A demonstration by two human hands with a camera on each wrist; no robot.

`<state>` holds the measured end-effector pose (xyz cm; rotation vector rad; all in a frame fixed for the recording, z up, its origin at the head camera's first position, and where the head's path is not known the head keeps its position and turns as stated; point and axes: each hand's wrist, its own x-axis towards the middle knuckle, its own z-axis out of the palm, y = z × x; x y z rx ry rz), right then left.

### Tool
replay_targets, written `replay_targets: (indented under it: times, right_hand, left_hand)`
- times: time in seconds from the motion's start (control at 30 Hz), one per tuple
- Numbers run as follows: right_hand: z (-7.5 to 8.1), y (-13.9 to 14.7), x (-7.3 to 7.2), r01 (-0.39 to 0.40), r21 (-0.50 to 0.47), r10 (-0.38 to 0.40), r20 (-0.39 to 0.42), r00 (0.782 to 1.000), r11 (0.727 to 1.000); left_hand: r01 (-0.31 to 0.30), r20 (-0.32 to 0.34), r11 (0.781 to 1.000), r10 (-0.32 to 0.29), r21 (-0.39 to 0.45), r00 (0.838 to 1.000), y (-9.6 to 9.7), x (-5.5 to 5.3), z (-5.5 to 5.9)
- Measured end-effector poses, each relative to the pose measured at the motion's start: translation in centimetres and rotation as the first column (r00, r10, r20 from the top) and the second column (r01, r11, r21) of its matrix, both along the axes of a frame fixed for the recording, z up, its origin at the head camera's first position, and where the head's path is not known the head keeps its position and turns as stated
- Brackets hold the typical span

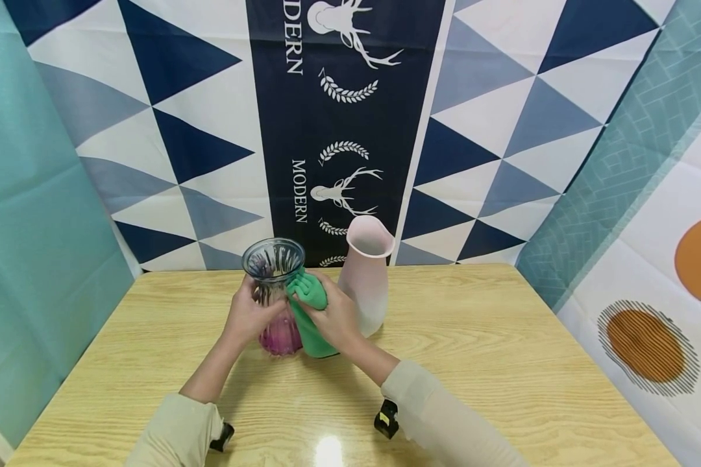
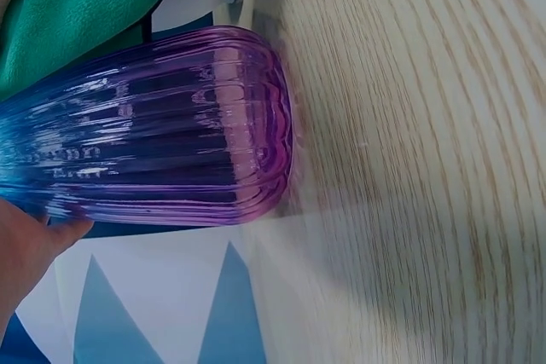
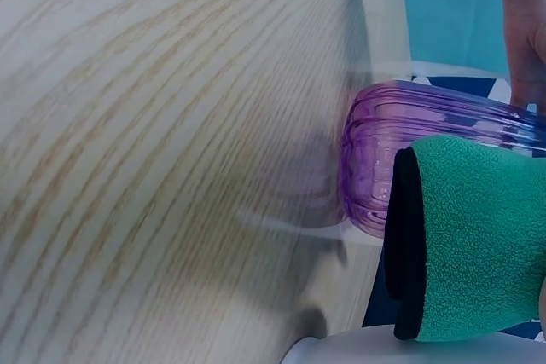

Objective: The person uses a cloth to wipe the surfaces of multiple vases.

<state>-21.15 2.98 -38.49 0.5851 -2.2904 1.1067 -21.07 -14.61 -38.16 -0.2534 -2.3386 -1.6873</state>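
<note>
A ribbed glass vase (image 1: 280, 336), blue-grey at its flared rim and pink-purple toward its base, stands near the back of the table. My left hand (image 1: 250, 316) grips it around the neck, thumb across the front. In my right hand (image 1: 340, 316) a green cloth (image 1: 314, 338) is bunched against the vase's right side, just below the rim. The cloth's lower part hangs down beside the vase, and its dark edging shows in the right wrist view. The left wrist view has the purple vase base (image 2: 247, 125) close over the wood.
A pale pink-white vase (image 1: 367, 285) with a slanted mouth stands just right of my right hand. The wooden table (image 1: 473, 350) ends at a patterned cloth backdrop (image 1: 210, 130). Teal fabric (image 1: 29, 207) hangs at the left.
</note>
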Motion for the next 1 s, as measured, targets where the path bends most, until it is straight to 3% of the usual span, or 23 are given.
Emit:
replay_targets:
  times: [0.53, 0.77, 1.0]
  right_hand:
    - [-1.4, 0.5, 0.0, -0.033, 0.024, 0.032, 0.056, 0.998, 0.999]
    - [-2.0, 1.0, 0.6, -0.033, 0.074, 0.024, 0.129, 0.991, 0.997]
    - [-2.7, 1.5, 1.0, -0.037, 0.153, 0.004, 0.212, 0.977, 0.988]
  left_hand:
    - [0.014, 0.018, 1.0, -0.014, 0.008, 1.0, -0.2, -0.1, 0.0]
    - [0.019, 0.016, 1.0, -0.019, 0.009, 1.0, 0.0, -0.1, 0.1]
    - [0.009, -0.032, 1.0, -0.009, -0.004, 0.999, 0.2, -0.1, -0.2]
